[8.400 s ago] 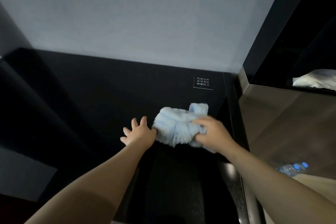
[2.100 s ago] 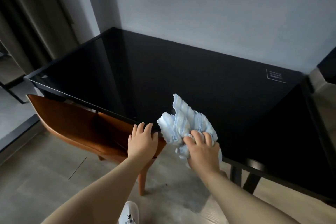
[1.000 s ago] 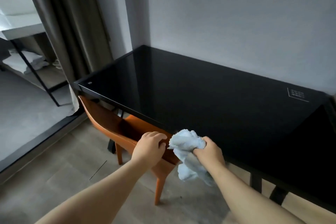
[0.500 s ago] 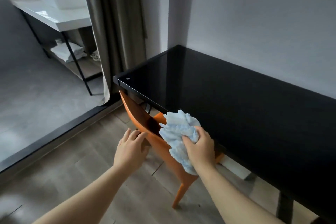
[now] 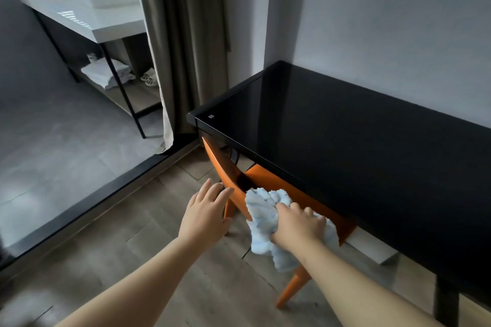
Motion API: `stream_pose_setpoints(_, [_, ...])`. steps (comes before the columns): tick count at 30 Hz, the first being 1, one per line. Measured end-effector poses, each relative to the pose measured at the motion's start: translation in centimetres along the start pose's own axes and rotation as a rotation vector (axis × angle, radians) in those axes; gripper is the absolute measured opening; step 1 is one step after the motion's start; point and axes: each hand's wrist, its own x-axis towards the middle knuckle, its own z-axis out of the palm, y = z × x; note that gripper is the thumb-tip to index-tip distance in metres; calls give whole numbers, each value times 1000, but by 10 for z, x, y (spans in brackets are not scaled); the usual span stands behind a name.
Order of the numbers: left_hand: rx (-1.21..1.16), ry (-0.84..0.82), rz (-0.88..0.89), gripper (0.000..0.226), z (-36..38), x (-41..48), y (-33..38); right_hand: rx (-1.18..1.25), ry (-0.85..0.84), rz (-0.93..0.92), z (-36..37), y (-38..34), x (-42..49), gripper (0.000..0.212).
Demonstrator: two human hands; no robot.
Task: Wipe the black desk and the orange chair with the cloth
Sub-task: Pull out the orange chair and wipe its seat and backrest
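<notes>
Black desk [image 5: 358,146]: right half of frame, glossy top, set against grey wall. Orange chair [image 5: 268,183]: tucked under desk's near edge, centre frame, backrest and one leg visible. Pale blue cloth [image 5: 261,216]: bunched, lower centre, pressed onto chair's back edge, part hanging below. Right hand [image 5: 296,225]: lower centre, fingers curled around cloth, gripping it. Left hand [image 5: 206,214]: just left of cloth, fingers extended and relaxed, fingertips touching chair's backrest, holding nothing. Wooden floor [image 5: 148,241]: lower left. Curtain [image 5: 183,42]: upper centre. White counter [image 5: 87,18] with basin: upper left.
</notes>
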Motion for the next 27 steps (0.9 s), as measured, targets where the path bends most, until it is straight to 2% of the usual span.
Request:
stream_pose_setpoints(3, [159, -51, 117, 81, 3, 29, -7, 3, -85, -5, -6, -7, 13, 53])
stream_pose_setpoints(8, [328, -166, 309, 69, 10, 80, -14, 13, -112, -35, -6, -13, 26, 43])
stream_pose_setpoints(11, [366, -314, 352, 52, 11, 101, -19, -19, -71, -37, -1, -14, 29, 35])
stream_pose_setpoints(15, [402, -364, 463, 39, 8, 127, -21, -33, -47, -37, -2, -17, 30, 32])
stream_pose_setpoints(21, [505, -426, 589, 39, 14, 136, -22, -27, -5, 48, -3, -26, 27, 32])
stream_pose_setpoints(27, [496, -410, 689, 32, 10, 138, -22, 44, 132, 189, -2, -37, 21, 25])
